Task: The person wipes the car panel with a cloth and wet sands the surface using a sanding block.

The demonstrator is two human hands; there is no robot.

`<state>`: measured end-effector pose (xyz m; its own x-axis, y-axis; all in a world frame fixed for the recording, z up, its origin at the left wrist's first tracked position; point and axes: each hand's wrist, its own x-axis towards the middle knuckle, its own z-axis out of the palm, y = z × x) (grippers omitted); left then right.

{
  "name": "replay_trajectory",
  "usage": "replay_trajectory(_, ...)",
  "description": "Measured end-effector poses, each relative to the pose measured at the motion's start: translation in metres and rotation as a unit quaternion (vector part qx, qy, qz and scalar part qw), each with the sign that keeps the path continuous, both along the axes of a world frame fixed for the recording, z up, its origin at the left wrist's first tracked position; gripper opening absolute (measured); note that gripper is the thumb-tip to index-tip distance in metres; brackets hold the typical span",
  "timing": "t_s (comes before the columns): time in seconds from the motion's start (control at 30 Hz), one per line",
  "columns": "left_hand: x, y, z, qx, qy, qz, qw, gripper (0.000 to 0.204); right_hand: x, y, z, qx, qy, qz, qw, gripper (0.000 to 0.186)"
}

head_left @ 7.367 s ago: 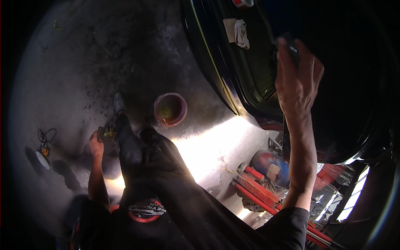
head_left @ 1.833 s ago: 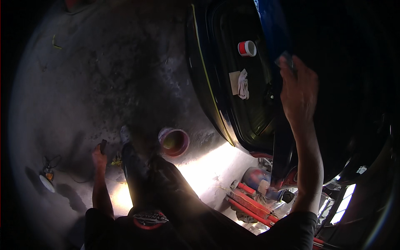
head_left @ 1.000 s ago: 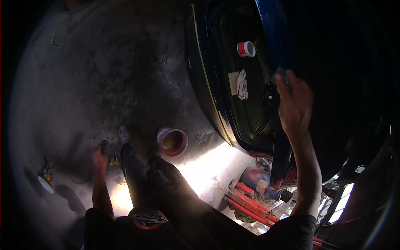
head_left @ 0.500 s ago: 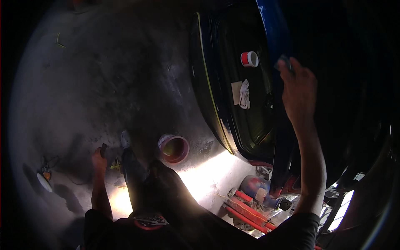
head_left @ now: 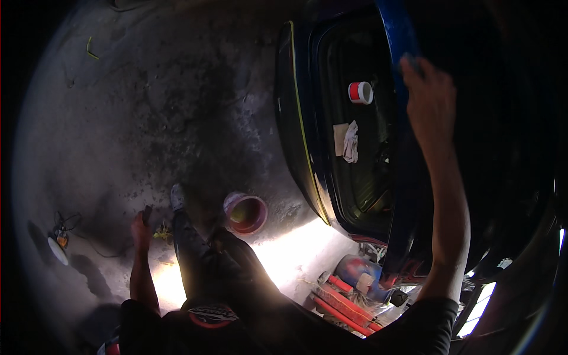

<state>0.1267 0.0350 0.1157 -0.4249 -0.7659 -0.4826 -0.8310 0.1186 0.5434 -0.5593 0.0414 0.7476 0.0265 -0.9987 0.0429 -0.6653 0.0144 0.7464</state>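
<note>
My right hand (head_left: 430, 97) reaches up along a dark blue, glossy car panel (head_left: 391, 29), fingers closed on a small greyish block. My left hand (head_left: 141, 226) hangs low beside my leg, shut on a small dark block (head_left: 147, 215). Left of the raised panel, a dark recessed part of the car (head_left: 361, 183) holds a white tub with a red band (head_left: 360, 92), a beige sheet (head_left: 339, 139) and a crumpled white cloth (head_left: 351, 142). A thin yellow line runs along the dark outer edge of the car.
A pinkish bucket (head_left: 258, 214) with murky liquid stands on the stained concrete floor (head_left: 160, 100). A work lamp (head_left: 59, 239) with a cable lies at the left. Red equipment (head_left: 343, 306) and a red-and-blue tank (head_left: 358, 266) lie below the car's rear corner, near a bright patch of light.
My right hand has moved upward along the blue panel since half a second ago. The car and the things in it appear slightly lower and further right in the view.
</note>
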Motion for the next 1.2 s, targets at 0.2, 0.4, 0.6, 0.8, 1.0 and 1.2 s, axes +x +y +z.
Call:
replay_trajectory(0.2,-0.005,-0.009,-0.006,-0.015,0.011,0.002,1.0,0.042,0.024,0.038,0.007,-0.014,-0.039,-0.026,0.999,0.045)
replay_trajectory(0.4,-0.014,-0.005,-0.004,-0.037,0.015,-0.013,0.999,0.046,0.049,0.094,0.018,0.035,-0.053,-0.063,0.996,0.051)
replay_trajectory(0.6,-0.022,-0.012,-0.011,-0.073,0.035,0.0,0.997,0.046,-0.008,0.009,0.01,-0.021,-0.044,0.017,0.999,0.04)
replay_trajectory(0.8,-0.029,-0.013,-0.002,-0.071,0.024,-0.011,0.997,0.04,0.069,0.09,0.016,0.002,-0.071,0.0,0.997,0.044)
replay_trajectory(1.0,-0.038,-0.017,0.003,-0.12,0.038,-0.026,0.992,0.042,-0.031,0.009,0.001,-0.039,0.017,-0.019,0.999,0.04)
replay_trajectory(1.2,-0.049,-0.027,0.014,-0.078,0.04,-0.032,0.996,0.044,0.054,0.1,0.012,-0.032,-0.061,-0.011,0.998,0.055)
